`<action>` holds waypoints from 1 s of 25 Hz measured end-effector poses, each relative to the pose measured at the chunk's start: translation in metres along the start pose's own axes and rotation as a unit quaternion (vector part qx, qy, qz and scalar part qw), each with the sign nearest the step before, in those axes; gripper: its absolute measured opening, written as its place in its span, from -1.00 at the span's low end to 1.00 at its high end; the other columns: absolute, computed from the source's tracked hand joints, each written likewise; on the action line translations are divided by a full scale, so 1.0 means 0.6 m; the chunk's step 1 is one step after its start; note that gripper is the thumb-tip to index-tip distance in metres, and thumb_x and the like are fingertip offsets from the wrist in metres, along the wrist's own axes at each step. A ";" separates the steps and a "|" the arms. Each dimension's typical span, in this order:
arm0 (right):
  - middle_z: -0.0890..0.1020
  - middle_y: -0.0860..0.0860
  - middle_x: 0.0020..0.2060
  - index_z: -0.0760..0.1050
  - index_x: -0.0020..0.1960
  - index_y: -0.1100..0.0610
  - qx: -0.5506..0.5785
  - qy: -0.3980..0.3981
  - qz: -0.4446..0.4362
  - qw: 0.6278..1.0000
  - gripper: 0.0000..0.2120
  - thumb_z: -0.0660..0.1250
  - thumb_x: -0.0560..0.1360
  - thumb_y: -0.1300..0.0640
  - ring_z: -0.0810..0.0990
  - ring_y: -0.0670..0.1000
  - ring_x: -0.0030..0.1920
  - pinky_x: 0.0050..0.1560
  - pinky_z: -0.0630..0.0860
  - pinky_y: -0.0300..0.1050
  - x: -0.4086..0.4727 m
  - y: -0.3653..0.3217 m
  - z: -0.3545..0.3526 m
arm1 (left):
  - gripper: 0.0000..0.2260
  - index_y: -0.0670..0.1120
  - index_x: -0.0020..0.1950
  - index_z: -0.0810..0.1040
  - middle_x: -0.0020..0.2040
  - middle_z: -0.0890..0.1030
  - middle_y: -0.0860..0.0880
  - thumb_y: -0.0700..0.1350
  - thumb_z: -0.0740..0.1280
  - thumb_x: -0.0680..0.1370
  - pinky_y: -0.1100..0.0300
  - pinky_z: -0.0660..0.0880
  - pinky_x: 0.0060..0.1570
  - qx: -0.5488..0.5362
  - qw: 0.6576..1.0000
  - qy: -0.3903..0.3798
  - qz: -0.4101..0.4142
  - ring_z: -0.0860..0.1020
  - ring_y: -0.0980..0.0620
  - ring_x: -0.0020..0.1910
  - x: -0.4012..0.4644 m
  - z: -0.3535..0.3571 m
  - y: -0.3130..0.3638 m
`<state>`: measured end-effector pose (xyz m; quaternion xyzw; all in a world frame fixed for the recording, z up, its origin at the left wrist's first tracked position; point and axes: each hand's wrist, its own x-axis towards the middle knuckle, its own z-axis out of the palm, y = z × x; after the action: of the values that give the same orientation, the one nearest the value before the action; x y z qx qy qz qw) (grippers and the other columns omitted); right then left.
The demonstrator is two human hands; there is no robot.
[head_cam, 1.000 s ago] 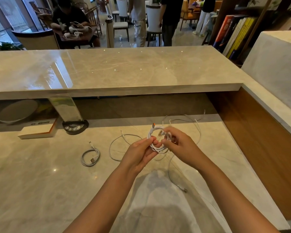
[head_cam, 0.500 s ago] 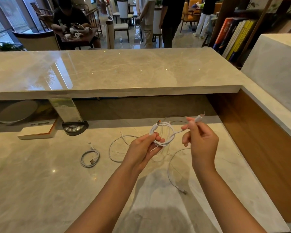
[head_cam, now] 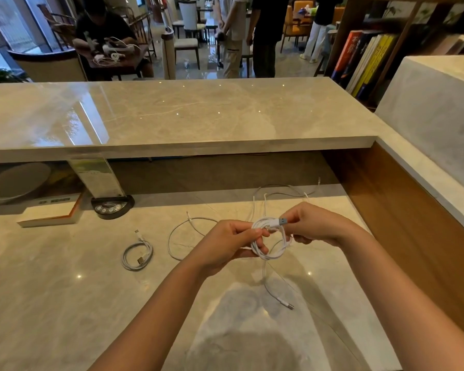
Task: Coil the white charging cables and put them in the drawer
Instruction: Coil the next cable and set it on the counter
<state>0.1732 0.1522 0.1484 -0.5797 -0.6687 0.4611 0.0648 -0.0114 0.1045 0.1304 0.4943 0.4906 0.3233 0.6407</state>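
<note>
I hold a white charging cable (head_cam: 269, 253) wound into a small coil above the marble desk (head_cam: 65, 303). My left hand (head_cam: 227, 243) pinches the coil's left side. My right hand (head_cam: 315, 223) grips the cable's USB plug end at the top of the coil. A loose white cable (head_cam: 279, 298) trails down from under the coil onto the desk, ending in a plug. A second coiled cable (head_cam: 137, 255) lies on the desk to the left. Another loose cable (head_cam: 182, 231) loops behind my left hand, and more cable (head_cam: 284, 190) lies at the back. No drawer is in view.
A raised marble counter (head_cam: 172, 116) runs across the back, with a wooden side panel (head_cam: 402, 223) at the right. A book (head_cam: 48, 216) and a black-based sign stand (head_cam: 111, 206) sit at the back left. People and chairs are beyond the counter.
My right hand had pulled the plug end out to the right, and has now come back in against the coil. My left hand kept hold of the coil.
</note>
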 end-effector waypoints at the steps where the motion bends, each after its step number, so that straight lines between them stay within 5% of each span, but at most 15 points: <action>1: 0.49 0.04 -0.46 0.66 -0.27 0.03 -0.003 -0.053 -0.006 0.999 -0.71 0.27 0.52 0.27 0.31 -0.06 -0.47 -0.46 0.28 -0.26 -0.002 -0.001 -0.005 | -0.77 -0.19 -0.22 0.61 -0.27 0.66 -0.07 -0.21 0.23 0.58 0.28 0.57 -0.21 -0.012 1.000 -0.008 -0.011 0.64 0.05 -0.24 -0.001 -0.004 -0.002; 7: 0.36 0.09 -0.44 0.64 0.00 0.21 0.151 -0.151 -0.062 0.975 -0.77 0.20 0.55 0.31 0.20 -0.08 -0.50 -0.48 0.20 -0.29 0.005 0.020 -0.006 | -0.87 -0.23 0.05 0.55 -0.25 0.65 -0.12 -0.25 0.24 0.57 0.19 0.63 -0.15 -0.109 0.993 0.025 -0.024 0.67 0.01 -0.24 -0.001 -0.012 -0.020; 9: 0.35 0.09 -0.46 0.60 -0.01 0.30 0.240 -0.118 -0.058 0.962 -0.81 0.20 0.54 0.32 0.20 -0.08 -0.50 -0.49 0.18 -0.29 0.012 0.020 0.009 | -0.85 -0.23 0.08 0.56 -0.24 0.67 -0.12 -0.25 0.25 0.56 0.18 0.62 -0.14 -0.076 0.995 0.059 -0.002 0.67 0.02 -0.24 0.003 -0.009 -0.021; 12: 0.60 0.13 -0.31 0.52 0.18 0.15 0.344 -0.001 -0.015 0.939 -0.72 0.18 0.54 0.31 0.44 0.00 -0.34 -0.33 0.37 -0.19 0.022 0.017 0.029 | -0.85 -0.18 0.01 0.63 -0.27 0.68 -0.09 -0.25 0.28 0.54 0.23 0.61 -0.21 -0.018 0.990 0.137 0.030 0.66 0.05 -0.28 0.008 0.000 -0.025; 15: 0.67 0.07 -0.07 0.35 0.27 -0.09 0.245 0.080 -0.032 0.966 -0.61 0.26 0.51 0.22 0.59 -0.02 -0.04 -0.09 0.45 -0.18 0.006 0.010 0.041 | -0.85 -0.18 0.02 0.63 -0.29 0.68 -0.08 -0.24 0.28 0.55 0.29 0.58 -0.29 -0.032 0.982 0.181 0.036 0.66 0.08 -0.31 0.010 0.007 -0.034; 18: 0.68 -0.01 -0.22 0.20 0.37 -0.17 0.099 0.160 -0.092 0.978 -0.37 0.40 0.44 0.19 0.64 -0.06 -0.18 -0.23 0.49 -0.22 -0.009 -0.001 0.062 | -0.85 -0.17 0.01 0.63 -0.29 0.67 -0.08 -0.24 0.26 0.56 0.32 0.55 -0.32 -0.048 0.985 0.164 0.030 0.66 0.10 -0.33 0.009 0.019 -0.039; 21: 0.67 0.03 -0.21 0.27 0.39 -0.08 -0.016 0.225 -0.141 0.964 -0.48 0.34 0.50 0.14 0.61 -0.03 -0.26 -0.27 0.51 -0.24 -0.006 -0.002 0.084 | -0.84 -0.15 -0.03 0.64 -0.29 0.66 -0.09 -0.24 0.26 0.56 0.33 0.54 -0.33 -0.031 0.988 0.145 0.030 0.65 0.12 -0.35 0.007 0.024 -0.037; 25: 0.64 -0.04 -0.08 0.59 0.14 0.04 -0.061 0.195 -0.160 0.966 -0.76 0.35 0.48 0.14 0.51 -0.15 -0.19 -0.23 0.37 -0.43 -0.005 0.002 0.072 | -0.84 -0.17 -0.08 0.65 -0.31 0.64 -0.05 -0.22 0.27 0.55 0.34 0.54 -0.32 0.072 0.991 0.113 0.014 0.60 0.16 -0.38 0.010 0.002 -0.029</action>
<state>0.1480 0.1262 0.1245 -0.5472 -0.7539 0.2808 0.2311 -0.0099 0.1043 0.1119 0.5064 0.5750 0.3502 0.5388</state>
